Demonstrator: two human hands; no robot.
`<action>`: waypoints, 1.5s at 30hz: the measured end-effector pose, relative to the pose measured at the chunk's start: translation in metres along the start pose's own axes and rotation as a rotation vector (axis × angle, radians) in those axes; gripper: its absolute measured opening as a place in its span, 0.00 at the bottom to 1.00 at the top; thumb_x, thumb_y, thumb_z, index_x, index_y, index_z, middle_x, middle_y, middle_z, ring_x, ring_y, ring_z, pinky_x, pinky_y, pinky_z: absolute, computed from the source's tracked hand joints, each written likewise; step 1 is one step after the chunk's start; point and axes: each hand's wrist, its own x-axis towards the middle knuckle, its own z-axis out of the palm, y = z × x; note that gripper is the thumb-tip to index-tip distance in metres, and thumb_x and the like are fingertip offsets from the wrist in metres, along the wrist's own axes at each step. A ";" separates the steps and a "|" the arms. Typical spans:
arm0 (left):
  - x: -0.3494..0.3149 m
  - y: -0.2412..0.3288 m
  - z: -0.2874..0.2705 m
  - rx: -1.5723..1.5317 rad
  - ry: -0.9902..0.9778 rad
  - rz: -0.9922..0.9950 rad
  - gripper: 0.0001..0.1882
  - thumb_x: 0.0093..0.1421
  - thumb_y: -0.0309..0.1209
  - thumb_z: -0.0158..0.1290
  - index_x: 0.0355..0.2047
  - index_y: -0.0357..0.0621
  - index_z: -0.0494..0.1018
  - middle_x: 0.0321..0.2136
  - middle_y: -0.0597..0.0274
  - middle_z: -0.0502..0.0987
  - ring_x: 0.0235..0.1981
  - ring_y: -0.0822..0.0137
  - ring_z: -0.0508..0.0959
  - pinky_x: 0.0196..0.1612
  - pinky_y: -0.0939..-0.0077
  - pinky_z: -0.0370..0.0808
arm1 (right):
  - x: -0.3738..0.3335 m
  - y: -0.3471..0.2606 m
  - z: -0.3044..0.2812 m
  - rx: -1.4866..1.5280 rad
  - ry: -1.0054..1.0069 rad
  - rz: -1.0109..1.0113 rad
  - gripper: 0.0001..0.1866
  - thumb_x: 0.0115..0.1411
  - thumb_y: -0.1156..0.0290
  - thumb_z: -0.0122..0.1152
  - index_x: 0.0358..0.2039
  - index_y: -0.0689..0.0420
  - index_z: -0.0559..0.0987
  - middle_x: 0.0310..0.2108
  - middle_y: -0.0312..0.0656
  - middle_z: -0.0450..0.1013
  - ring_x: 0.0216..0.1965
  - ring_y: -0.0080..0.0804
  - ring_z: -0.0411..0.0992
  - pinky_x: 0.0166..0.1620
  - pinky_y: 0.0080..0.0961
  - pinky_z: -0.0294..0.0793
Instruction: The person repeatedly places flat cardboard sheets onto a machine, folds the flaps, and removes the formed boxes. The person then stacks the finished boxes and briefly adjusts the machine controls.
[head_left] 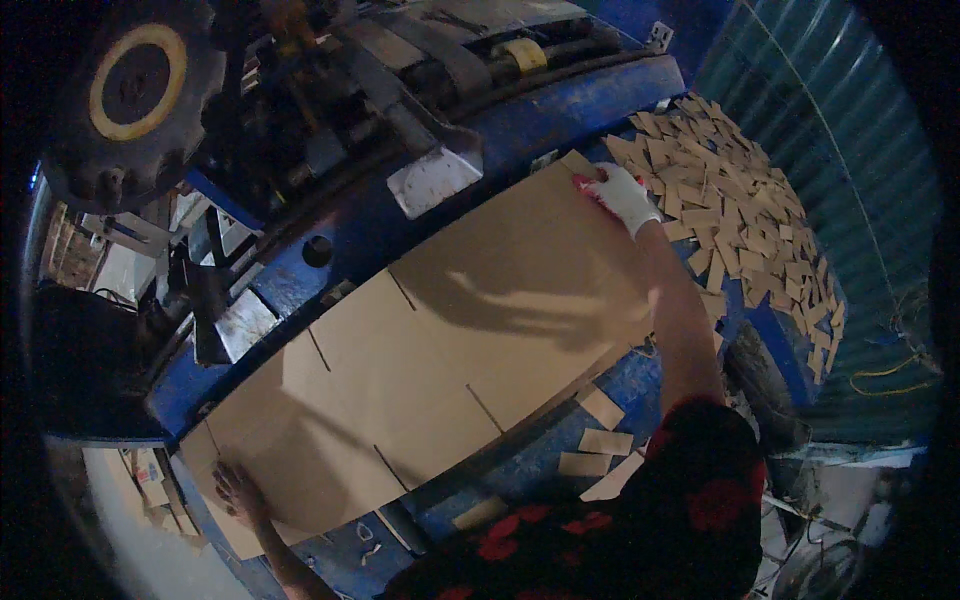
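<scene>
Cardboard sheet (430, 350) spans between both hands — left hand (238, 493), right hand (622, 193).

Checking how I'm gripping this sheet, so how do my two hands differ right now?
The right hand wears a white glove with red on it; the left hand is bare. The right hand reaches far out to the top corner of the cardboard sheet, near the pile of cardboard offcuts; the left hand rests close in on the lower left corner. Both lie on the same sheet, at opposite ends.
</scene>
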 end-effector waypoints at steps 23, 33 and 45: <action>0.017 -0.008 0.001 0.025 -0.021 -0.063 0.34 0.63 0.62 0.27 0.66 0.66 0.46 0.67 0.70 0.46 0.66 0.58 0.50 0.59 0.35 0.49 | -0.158 0.098 -0.050 -0.083 0.152 0.002 0.28 0.48 0.50 0.65 0.43 0.57 0.77 0.42 0.48 0.73 0.45 0.44 0.72 0.46 0.38 0.70; 0.019 -0.001 -0.003 -0.033 -0.045 -0.060 0.35 0.63 0.61 0.26 0.66 0.64 0.45 0.67 0.65 0.45 0.65 0.53 0.49 0.58 0.36 0.52 | -0.135 0.123 -0.060 -0.058 0.448 0.209 0.17 0.46 0.67 0.63 0.34 0.65 0.76 0.27 0.52 0.75 0.32 0.50 0.75 0.33 0.39 0.73; 0.002 0.006 -0.020 0.317 -0.069 0.234 0.25 0.67 0.40 0.34 0.64 0.58 0.51 0.67 0.57 0.44 0.66 0.47 0.46 0.62 0.40 0.48 | -0.098 0.030 -0.059 -0.469 0.460 -0.174 0.24 0.56 0.52 0.54 0.50 0.50 0.73 0.54 0.43 0.67 0.60 0.46 0.58 0.61 0.50 0.52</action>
